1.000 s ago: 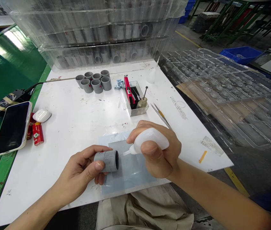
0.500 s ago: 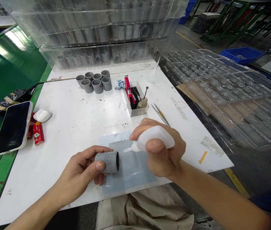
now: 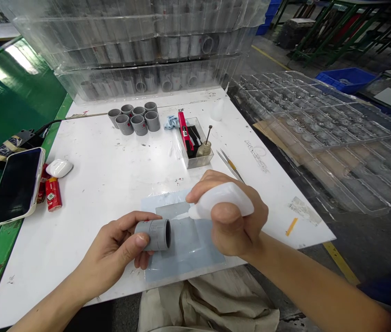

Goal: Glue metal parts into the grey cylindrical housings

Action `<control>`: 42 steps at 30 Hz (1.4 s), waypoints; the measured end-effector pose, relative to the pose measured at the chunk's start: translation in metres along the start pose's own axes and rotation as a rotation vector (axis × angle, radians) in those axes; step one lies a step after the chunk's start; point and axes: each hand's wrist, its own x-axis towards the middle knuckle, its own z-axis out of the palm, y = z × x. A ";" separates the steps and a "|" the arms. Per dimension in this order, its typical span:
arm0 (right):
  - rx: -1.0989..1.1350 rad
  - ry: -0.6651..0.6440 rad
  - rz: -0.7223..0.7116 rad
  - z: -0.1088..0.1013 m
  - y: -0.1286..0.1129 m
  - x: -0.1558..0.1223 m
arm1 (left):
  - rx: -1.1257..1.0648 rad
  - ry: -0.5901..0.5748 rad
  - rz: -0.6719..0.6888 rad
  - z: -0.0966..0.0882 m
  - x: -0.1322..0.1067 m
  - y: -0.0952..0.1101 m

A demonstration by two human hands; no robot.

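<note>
My left hand [image 3: 119, 249] is closed round a short grey pipe fitting [image 3: 154, 234], held on its side with the open end facing right. My right hand [image 3: 232, 221] grips a white squeeze bottle [image 3: 221, 199] whose nozzle points left, a little above and to the right of the fitting's mouth and apart from it. Both hover over a pale blue plastic sheet [image 3: 185, 251] at the near edge of the white table [image 3: 112, 170].
Several grey fittings [image 3: 135, 119] stand at the back. A clear box [image 3: 197, 145] holds a red tool and a small jar; tweezers [image 3: 230, 165] lie beside it. A phone [image 3: 15, 184], white case [image 3: 59, 167] and red pack [image 3: 53, 193] lie left. Clear trays [image 3: 140, 50] are stacked behind and right.
The bottle's nozzle has drawn back out of the fitting's mouth, up and to the right. My left hand has kept the fitting almost still.
</note>
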 end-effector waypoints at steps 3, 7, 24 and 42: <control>0.003 -0.012 0.016 0.000 -0.001 0.001 | 0.011 -0.004 0.007 0.000 0.000 -0.001; -0.011 -0.012 0.037 0.001 -0.003 0.001 | 0.008 -0.009 0.013 0.001 0.002 0.000; -0.114 0.287 0.164 -0.021 -0.013 0.000 | 0.072 0.063 -0.044 0.001 -0.004 0.004; -0.073 0.385 0.418 -0.002 -0.067 -0.092 | 0.385 0.048 0.110 0.010 -0.014 0.012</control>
